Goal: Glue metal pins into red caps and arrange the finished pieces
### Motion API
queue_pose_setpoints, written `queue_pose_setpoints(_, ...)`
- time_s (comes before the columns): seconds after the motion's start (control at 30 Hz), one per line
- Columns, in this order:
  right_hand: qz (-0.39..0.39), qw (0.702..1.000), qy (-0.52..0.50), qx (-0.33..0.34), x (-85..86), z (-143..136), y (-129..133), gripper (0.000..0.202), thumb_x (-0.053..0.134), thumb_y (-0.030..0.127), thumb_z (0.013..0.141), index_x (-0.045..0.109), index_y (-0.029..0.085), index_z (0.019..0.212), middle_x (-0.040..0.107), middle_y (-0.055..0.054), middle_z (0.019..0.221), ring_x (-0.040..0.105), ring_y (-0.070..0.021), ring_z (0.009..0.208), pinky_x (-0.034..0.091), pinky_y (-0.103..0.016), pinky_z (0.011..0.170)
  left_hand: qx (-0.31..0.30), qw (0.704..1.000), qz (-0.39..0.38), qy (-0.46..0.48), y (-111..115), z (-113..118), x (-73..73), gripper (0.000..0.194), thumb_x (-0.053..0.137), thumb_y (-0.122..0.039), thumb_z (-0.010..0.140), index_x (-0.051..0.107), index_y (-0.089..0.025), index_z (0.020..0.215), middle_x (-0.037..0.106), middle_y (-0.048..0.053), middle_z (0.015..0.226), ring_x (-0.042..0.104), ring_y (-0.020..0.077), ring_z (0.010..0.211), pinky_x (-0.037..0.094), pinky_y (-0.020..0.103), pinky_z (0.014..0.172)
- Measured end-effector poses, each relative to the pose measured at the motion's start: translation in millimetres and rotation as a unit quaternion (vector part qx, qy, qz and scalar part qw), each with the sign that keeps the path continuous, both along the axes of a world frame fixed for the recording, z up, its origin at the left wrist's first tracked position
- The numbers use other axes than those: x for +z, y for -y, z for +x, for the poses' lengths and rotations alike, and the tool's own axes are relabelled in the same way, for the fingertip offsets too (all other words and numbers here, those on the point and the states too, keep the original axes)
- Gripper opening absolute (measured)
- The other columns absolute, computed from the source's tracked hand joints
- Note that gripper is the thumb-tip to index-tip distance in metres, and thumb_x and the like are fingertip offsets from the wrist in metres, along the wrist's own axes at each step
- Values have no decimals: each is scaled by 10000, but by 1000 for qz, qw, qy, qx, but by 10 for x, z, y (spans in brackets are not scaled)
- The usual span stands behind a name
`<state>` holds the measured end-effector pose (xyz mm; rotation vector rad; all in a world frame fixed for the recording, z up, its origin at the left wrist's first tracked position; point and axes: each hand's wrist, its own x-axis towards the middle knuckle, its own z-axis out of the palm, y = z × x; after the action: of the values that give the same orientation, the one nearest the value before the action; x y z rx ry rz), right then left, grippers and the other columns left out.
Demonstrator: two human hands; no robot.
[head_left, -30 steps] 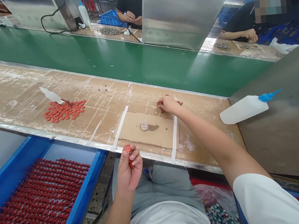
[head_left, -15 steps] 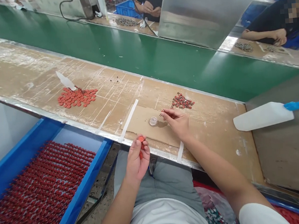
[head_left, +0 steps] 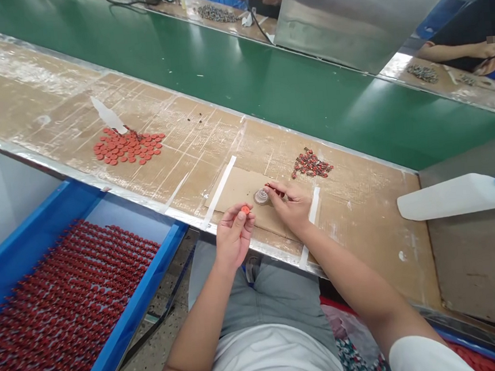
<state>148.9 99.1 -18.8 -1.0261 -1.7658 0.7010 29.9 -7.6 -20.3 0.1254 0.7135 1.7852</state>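
Observation:
Between the thumb and fingers of my left hand [head_left: 235, 233] is a small orange-red disc [head_left: 245, 209], held just above the bench's front edge. My right hand [head_left: 290, 205] pinches a small dark red piece [head_left: 267, 186], its exact shape too small to make out. Right beside those fingertips a little round clear dish [head_left: 260, 196] sits on a taped-down cardboard sheet [head_left: 238, 183]. Behind my right hand lies a pile of small red-and-dark pieces [head_left: 311, 164]. Farther left is a heap of flat orange-red discs [head_left: 127, 147], with a white pointed tool or nozzle [head_left: 109, 115] resting against it.
A blue tray [head_left: 166, 245] with rows of red pieces stands low at the left. On the right lies a white squeeze bottle [head_left: 452, 196] with a blue tip. A green belt [head_left: 220, 66] runs behind the bench; people's hands work beyond it.
My left hand has risen toward the cardboard, closer to my right hand. The right fingertips have come down next to the clear dish. The whole view has shifted slightly.

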Motion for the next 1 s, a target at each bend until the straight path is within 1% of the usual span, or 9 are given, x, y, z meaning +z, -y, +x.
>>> queue_pose_setpoints(0.13,9,1000,14,-6,-8,-6,-10,180,662,367,793,743,249,902,740,-49,902,672,-192,748,553,-347,710,4,1000,1,-6,-26,0,-50,217,760,-207,703,684,-162,900,706,41,918,655,63,727,531,163,723)
queue_pose_setpoints(0.33,29,999,15,6,-10,-8,-10,153,670,345,793,746,247,882,742,-58,893,687,-212,791,560,-372,762,-2,1000,15,-11,-16,16,-57,165,731,-195,737,684,-161,891,705,39,924,659,63,746,532,161,735)
queue_pose_setpoints(0.53,85,996,-6,20,-51,-20,-42,119,689,285,782,744,237,875,745,-47,869,693,-184,761,566,-326,716,-10,1000,17,-13,-20,6,-80,150,722,-211,751,684,-176,892,708,24,919,658,56,750,531,157,739)
queue_pose_setpoints(0.67,93,995,-11,27,-54,-26,-44,105,689,254,780,743,245,870,746,-39,870,694,-176,755,563,-314,715,-9,1000,14,-15,-15,4,-78,158,727,-220,748,684,-182,895,709,20,925,658,53,754,527,154,747)
queue_pose_setpoints(0.8,79,996,-23,34,-53,-30,-35,103,704,241,764,742,244,859,745,-34,866,685,-168,750,556,-313,728,-6,1000,2,-21,-8,2,-74,189,741,-227,732,683,-179,906,708,34,973,664,64,780,526,169,770)
queue_pose_setpoints(0.87,57,997,-43,22,-58,-34,-35,119,717,258,749,741,243,865,744,-32,853,673,-157,725,549,-305,709,-7,1000,-1,-22,-3,0,-73,209,748,-219,722,686,-175,916,705,41,1006,666,68,796,526,172,785)
queue_pose_setpoints(0.93,10,996,-85,3,-51,-40,-38,162,733,292,732,736,240,886,742,-28,849,665,-149,715,544,-299,699,-7,1000,-5,-18,4,0,-66,218,750,-202,717,690,-172,925,703,38,1013,666,65,805,524,167,792)
queue_pose_setpoints(1.0,-53,987,-151,-12,-12,-44,-40,221,750,315,710,728,233,915,740,-23,863,668,-146,745,543,-298,726,-5,1000,-9,-9,13,11,-48,219,748,-188,717,692,-173,929,705,30,991,664,60,805,524,156,786)
